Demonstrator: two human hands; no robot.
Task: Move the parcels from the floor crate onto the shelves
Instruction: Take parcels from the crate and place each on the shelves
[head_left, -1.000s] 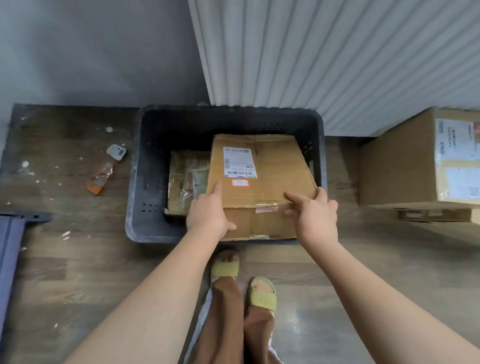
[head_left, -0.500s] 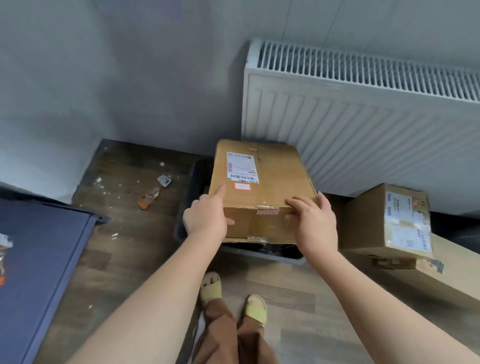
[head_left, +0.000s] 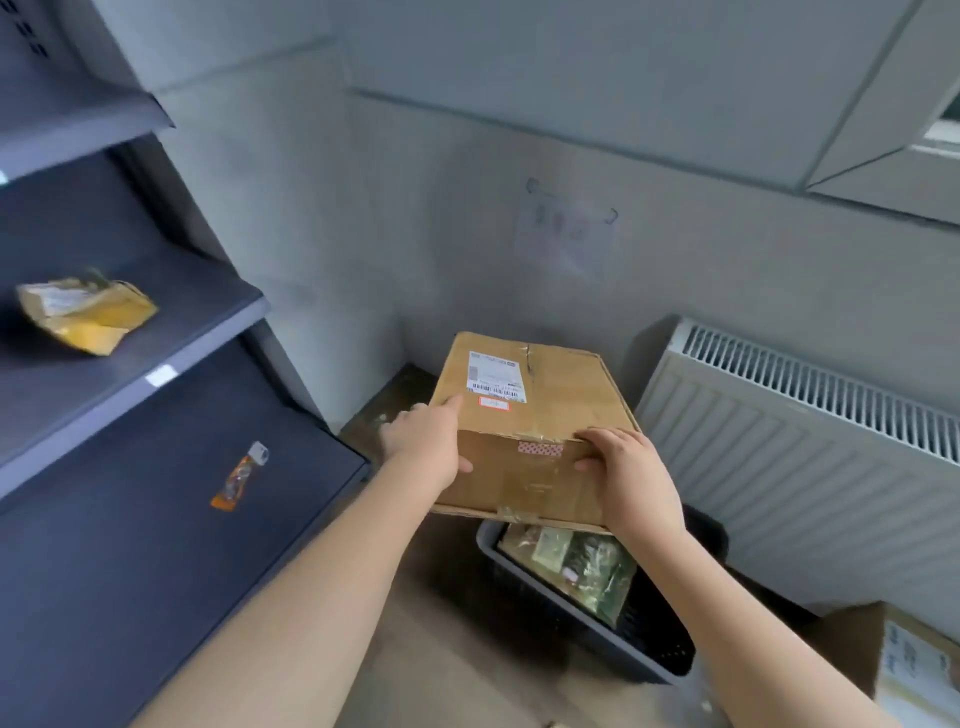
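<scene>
I hold a brown cardboard parcel (head_left: 540, 415) with a white shipping label in the air above the dark floor crate (head_left: 561, 603). My left hand (head_left: 426, 441) grips its left near corner, my right hand (head_left: 628, 478) its right near corner. A clear-wrapped greenish packet (head_left: 576, 566) lies in the crate. The dark blue shelves (head_left: 135, 364) stand to the left of the parcel. A crumpled yellow mailer (head_left: 85, 312) lies on the middle shelf, a small orange packet (head_left: 239, 475) on the lower one.
A white radiator (head_left: 810, 441) hangs on the wall at the right. Another cardboard box (head_left: 904, 670) stands on the floor at the bottom right. The grey wall (head_left: 467, 234) is straight ahead, with a wooden floor below.
Both hands have lifted the cardboard parcel out of the crate and up. The view has risen and turned left, bringing the shelves into sight.
</scene>
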